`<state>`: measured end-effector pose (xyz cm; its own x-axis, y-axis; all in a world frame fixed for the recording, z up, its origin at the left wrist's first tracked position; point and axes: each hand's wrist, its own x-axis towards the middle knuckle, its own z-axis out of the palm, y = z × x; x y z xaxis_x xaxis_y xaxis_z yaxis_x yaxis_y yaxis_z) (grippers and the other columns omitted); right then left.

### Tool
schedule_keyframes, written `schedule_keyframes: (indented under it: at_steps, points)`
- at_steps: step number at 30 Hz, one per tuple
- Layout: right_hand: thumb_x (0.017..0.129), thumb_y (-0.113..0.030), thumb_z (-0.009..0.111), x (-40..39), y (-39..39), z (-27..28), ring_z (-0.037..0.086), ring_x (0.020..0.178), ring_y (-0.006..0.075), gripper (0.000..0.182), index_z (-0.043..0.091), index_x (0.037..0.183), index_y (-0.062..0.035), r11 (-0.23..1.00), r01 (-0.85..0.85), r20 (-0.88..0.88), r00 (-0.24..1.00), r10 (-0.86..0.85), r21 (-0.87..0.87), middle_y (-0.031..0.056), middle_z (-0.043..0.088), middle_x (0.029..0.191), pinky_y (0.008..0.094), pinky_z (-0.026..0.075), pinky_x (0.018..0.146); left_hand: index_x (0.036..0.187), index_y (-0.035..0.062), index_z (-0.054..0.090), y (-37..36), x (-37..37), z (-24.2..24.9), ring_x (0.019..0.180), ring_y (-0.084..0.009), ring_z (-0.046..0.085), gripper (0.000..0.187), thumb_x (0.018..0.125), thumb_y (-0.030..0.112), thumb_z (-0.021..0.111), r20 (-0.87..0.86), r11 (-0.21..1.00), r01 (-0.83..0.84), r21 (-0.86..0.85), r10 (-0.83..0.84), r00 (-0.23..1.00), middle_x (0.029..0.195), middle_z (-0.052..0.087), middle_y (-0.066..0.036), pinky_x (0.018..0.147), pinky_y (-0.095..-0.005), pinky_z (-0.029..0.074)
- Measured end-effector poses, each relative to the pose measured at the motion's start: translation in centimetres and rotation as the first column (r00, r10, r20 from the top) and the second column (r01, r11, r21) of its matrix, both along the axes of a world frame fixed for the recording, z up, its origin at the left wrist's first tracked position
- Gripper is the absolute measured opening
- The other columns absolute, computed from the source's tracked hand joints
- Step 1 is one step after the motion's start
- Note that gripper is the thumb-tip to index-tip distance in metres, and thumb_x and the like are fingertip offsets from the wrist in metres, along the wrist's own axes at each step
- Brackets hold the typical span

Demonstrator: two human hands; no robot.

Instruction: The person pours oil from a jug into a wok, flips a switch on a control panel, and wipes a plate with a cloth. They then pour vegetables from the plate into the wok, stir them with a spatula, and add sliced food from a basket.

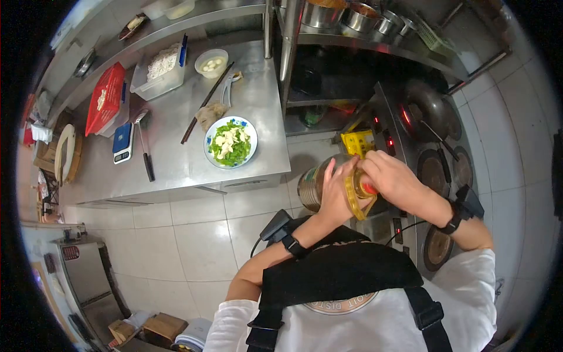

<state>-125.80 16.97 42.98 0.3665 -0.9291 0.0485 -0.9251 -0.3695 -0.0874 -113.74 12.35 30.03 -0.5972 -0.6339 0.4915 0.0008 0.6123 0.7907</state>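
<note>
A large clear plastic bottle [309,189] with a yellow handle [352,198] and a red cap [368,188] is held tilted in front of my chest. My left hand [335,196] is wrapped round it near the handle. At the bottle's neck, by the red cap, my right hand [390,178] has its fingers closed; part of the cap is hidden under them. To the left, on the steel counter [176,170], stands a plate [251,154] with chopped green vegetables and pale slices.
Chopsticks [189,130], a ladle [145,152], a blue scale [122,141], a white bowl [212,63], a clear tub [143,91] and a red-covered box [105,100] lie on the counter. A wok [431,105] sits on the stove at right, below a shelf of pots [362,20].
</note>
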Motion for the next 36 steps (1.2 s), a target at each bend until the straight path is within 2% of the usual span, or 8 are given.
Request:
schedule_keyframes:
  at_steps: [3,7,9,11,17,25,30,36]
  points:
    - [0.073,-0.024,0.061,1.7,0.6,0.8,0.055,0.079,0.0284,0.031,0.049,0.094,-0.0035,0.987,0.146,0.057,0.988,-0.143,-0.062,0.0138,0.053,0.084,0.0348,0.045,0.067,0.110,0.0088,0.054,-1.2,-0.3,-0.9,0.116,-0.0264,0.040,0.059,0.065,0.045,0.065,0.071,0.997,-0.073,0.026,0.071,0.995,0.115,0.052,-0.011,0.100,-0.0476,0.017]
    - [0.075,-0.036,0.064,1.8,2.1,-3.8,0.058,0.051,0.0303,0.037,0.050,0.091,-0.0059,0.833,0.380,0.152,0.870,-0.470,0.402,0.0138,0.058,0.064,0.0393,0.045,0.047,0.108,0.0115,0.057,-1.4,-1.9,-3.5,0.117,-0.0249,0.040,0.053,0.066,0.043,0.061,0.118,0.996,-0.016,0.087,0.005,0.993,0.116,0.053,-0.006,0.101,-0.0483,0.017]
    - [0.079,-0.031,0.060,0.7,1.6,-6.5,0.059,0.049,0.0238,0.029,0.051,0.090,-0.0060,0.676,0.370,0.287,0.700,-0.654,0.637,0.0104,0.059,0.060,0.0333,0.045,0.044,0.116,0.0069,0.049,-1.7,-3.1,-6.6,0.116,-0.0232,0.041,0.065,0.064,0.042,0.065,0.249,0.996,-0.087,0.015,0.081,0.965,0.120,0.048,-0.009,0.102,-0.0470,0.013]
    - [0.086,-0.023,0.051,-0.5,0.5,-9.8,0.055,0.048,0.0101,0.018,0.049,0.095,-0.0071,0.234,0.054,0.226,0.130,-0.966,0.971,0.0024,0.056,0.061,0.0231,0.040,0.042,0.123,0.0052,0.042,-2.4,-4.2,-8.7,0.120,-0.0250,0.036,0.072,0.064,0.039,0.066,0.274,0.990,-0.114,0.084,0.087,0.958,0.124,0.045,-0.010,0.102,-0.0481,0.014]
    - [0.086,-0.018,0.050,-9.6,-10.4,-29.6,0.041,0.049,0.0063,0.013,0.046,0.094,-0.0085,0.239,-0.124,0.188,-0.323,-0.928,0.963,-0.0015,0.047,0.060,0.0214,0.035,0.042,0.113,0.0056,0.050,-8.1,-2.8,-13.2,0.112,-0.0332,0.043,0.046,0.069,0.008,0.061,0.331,0.948,-0.299,0.113,0.248,0.911,0.117,0.048,-0.014,0.093,-0.0426,0.032]
    - [0.087,-0.017,0.049,-13.7,-28.3,-50.5,0.050,0.062,0.0166,0.058,0.020,0.137,-0.0067,0.225,0.136,0.214,0.091,-0.973,0.965,0.0078,0.053,0.074,0.0308,0.041,0.054,0.078,0.0052,0.058,-15.2,0.3,-17.6,0.076,-0.0281,0.051,0.017,0.064,-0.004,0.054,0.462,0.882,-0.469,0.041,0.400,0.791,0.079,0.056,-0.008,0.071,-0.0344,0.041]
    - [0.080,-0.009,0.051,-19.4,-33.1,-59.4,0.057,0.086,0.0279,0.047,0.035,0.123,-0.0018,0.723,0.447,0.402,0.619,-0.675,0.526,0.0167,0.057,0.104,0.0335,0.046,0.068,0.073,0.0092,0.055,-15.5,-0.1,-20.2,0.072,-0.0273,0.050,0.014,0.061,0.001,0.057,0.468,0.872,-0.490,0.001,0.433,0.771,0.077,0.054,-0.008,0.074,-0.0379,0.041]
    - [0.082,0.000,0.042,-21.7,-36.6,-64.2,0.046,0.109,0.0331,0.053,0.026,0.132,-0.0025,0.698,0.430,0.345,0.646,-0.681,0.572,0.0198,0.039,0.128,0.0357,0.038,0.090,0.072,0.0115,0.054,-15.8,-0.2,-19.5,0.071,-0.0245,0.050,0.016,0.059,0.004,0.057,0.529,0.868,-0.496,0.025,0.410,0.743,0.077,0.055,-0.004,0.074,-0.0368,0.041]
